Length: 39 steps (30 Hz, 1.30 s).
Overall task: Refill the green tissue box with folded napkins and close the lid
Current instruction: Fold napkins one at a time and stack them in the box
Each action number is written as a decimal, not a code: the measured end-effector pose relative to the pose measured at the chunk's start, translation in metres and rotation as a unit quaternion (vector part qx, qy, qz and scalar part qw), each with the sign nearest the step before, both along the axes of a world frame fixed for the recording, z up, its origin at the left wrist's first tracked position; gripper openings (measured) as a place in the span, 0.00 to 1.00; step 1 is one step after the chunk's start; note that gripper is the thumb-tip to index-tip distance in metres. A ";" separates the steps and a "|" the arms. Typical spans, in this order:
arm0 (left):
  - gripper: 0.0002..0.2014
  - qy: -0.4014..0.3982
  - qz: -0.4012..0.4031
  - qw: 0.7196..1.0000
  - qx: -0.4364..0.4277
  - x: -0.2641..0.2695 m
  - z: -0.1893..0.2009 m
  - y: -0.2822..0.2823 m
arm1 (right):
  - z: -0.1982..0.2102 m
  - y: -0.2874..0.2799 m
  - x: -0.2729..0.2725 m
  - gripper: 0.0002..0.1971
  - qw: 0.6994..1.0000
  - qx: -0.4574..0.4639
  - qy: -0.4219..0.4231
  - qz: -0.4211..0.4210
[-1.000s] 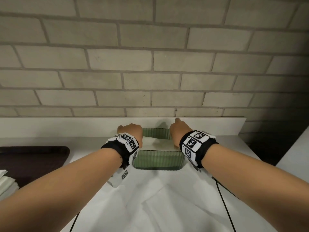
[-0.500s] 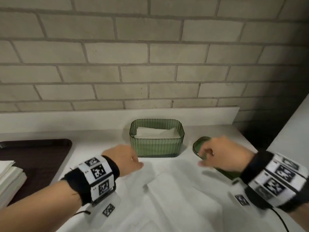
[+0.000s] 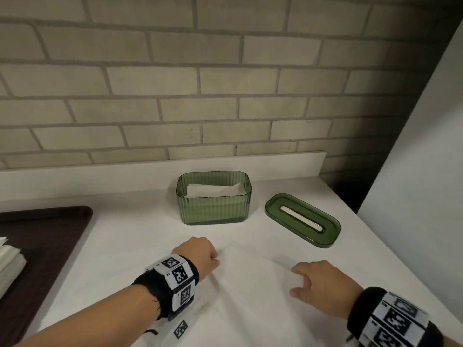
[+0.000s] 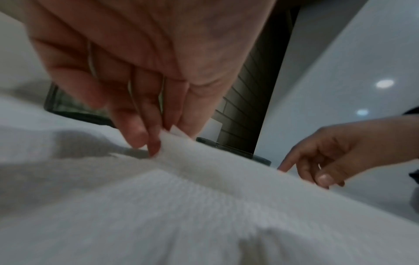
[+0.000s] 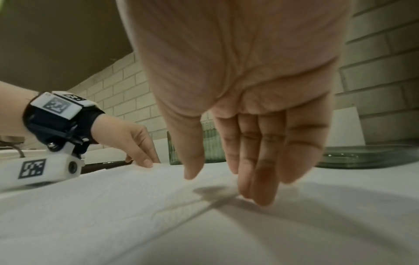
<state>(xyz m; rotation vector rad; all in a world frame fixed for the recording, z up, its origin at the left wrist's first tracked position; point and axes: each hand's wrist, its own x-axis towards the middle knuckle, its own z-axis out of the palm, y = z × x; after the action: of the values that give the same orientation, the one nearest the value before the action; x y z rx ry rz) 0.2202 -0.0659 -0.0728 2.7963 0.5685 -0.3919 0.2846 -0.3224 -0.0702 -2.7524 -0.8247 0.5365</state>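
Note:
The green ribbed tissue box stands open near the back of the white counter, with white napkins inside it. Its green lid lies flat on the counter to the box's right. A large white napkin is spread on the counter in front. My left hand pinches the napkin's far left corner between thumb and fingers. My right hand hovers over the napkin's right edge, its fingers relaxed and pointing down, just touching the sheet.
A dark brown tray sits at the left with a stack of white napkins on it. A brick wall backs the counter. A white panel rises at the right.
Both hands have drawn back from the box to the spread napkin in front. The left hand has taken hold of its corner, and the lid now lies uncovered.

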 end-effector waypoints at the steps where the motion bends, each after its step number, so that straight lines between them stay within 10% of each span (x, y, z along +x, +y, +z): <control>1: 0.11 -0.007 -0.001 1.000 0.010 -0.002 0.001 -0.003 | -0.001 0.002 0.000 0.25 1.000 0.007 0.003 -0.010; 9: 0.07 -0.079 0.033 0.996 -0.019 -0.013 0.010 -0.010 | -0.001 0.010 0.001 0.14 0.996 0.044 0.032 -0.064; 18: 0.06 -0.129 0.146 0.919 -0.344 -0.011 0.034 0.011 | 0.002 0.010 0.006 0.17 0.989 0.074 0.103 -0.073; 28: 0.08 -0.165 0.187 0.903 -0.349 -0.035 0.037 0.052 | 0.008 0.030 0.001 0.30 0.989 0.055 0.133 -0.039; 39: 0.11 -0.313 0.269 0.774 -0.481 -0.015 0.085 0.086 | 0.034 0.115 0.019 0.13 0.871 0.306 0.376 -0.075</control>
<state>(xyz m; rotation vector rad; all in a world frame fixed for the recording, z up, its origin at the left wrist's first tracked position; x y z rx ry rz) 0.2050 0.0203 0.0126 1.5193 0.6887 0.3124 0.3037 -0.2073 -0.0358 -1.7763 -0.4559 1.0071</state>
